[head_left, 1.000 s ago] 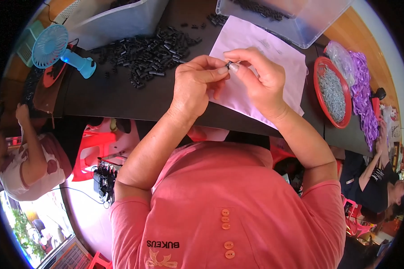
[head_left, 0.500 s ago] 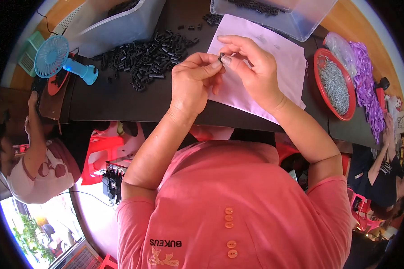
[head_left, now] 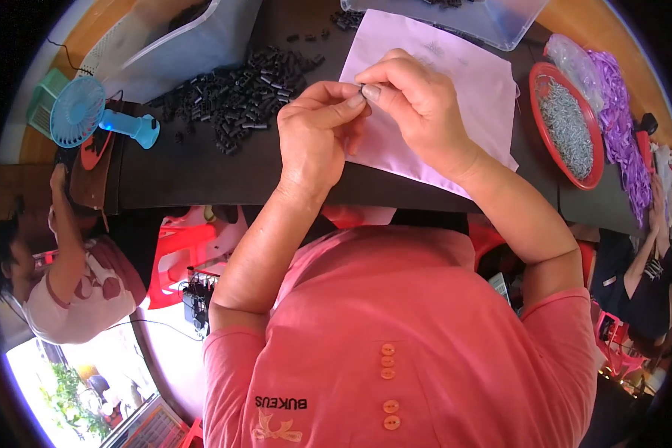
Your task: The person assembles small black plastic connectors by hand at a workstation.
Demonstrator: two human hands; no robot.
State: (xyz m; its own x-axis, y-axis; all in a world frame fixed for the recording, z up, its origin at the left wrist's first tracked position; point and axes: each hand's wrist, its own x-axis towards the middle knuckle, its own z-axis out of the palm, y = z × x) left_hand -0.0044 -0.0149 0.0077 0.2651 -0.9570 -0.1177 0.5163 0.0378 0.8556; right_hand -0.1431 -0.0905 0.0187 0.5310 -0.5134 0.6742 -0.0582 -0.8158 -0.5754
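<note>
My left hand (head_left: 313, 134) is closed, its thumb and forefinger pinching a small black part (head_left: 363, 89) that is mostly hidden by the fingers. From the other side, the thumb and forefinger of my right hand (head_left: 425, 112) meet on that same part, so both hands touch it. Below them lies a pale pink cloth (head_left: 455, 93) on the dark table (head_left: 224, 175). To the left of my left hand spreads a loose pile of small black cylindrical parts (head_left: 235, 101).
A red basket (head_left: 536, 89) of small silvery metal pieces stands at the right, beside purple ribbon (head_left: 620, 127) and a clear bag (head_left: 575, 63). Grey bins (head_left: 179, 63) rise behind the pile. A blue fan (head_left: 78, 112) lies far left. Co-workers sit at both sides.
My fingertips have drawn closer together around the small black part, which shows less now. The whole view has shifted slightly; both hands stay over the cloth's left part.
</note>
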